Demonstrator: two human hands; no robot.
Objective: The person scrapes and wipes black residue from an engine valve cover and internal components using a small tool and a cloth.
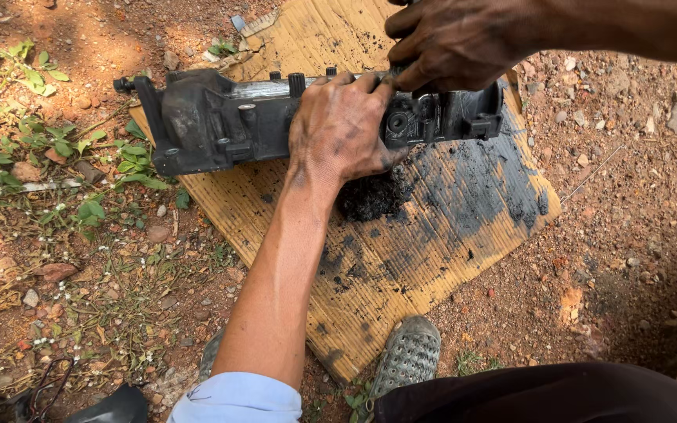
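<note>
Oil-stained cardboard (401,258), grey perforated shoe (409,356), weeds (56,141).

A long, dark grey engine cover (221,117), caked in black grease, lies on its side across the far end of a sheet of cardboard (401,266) on the ground. Its left end juts past the cardboard's left edge. Bolts stick up along its upper rim.
</note>
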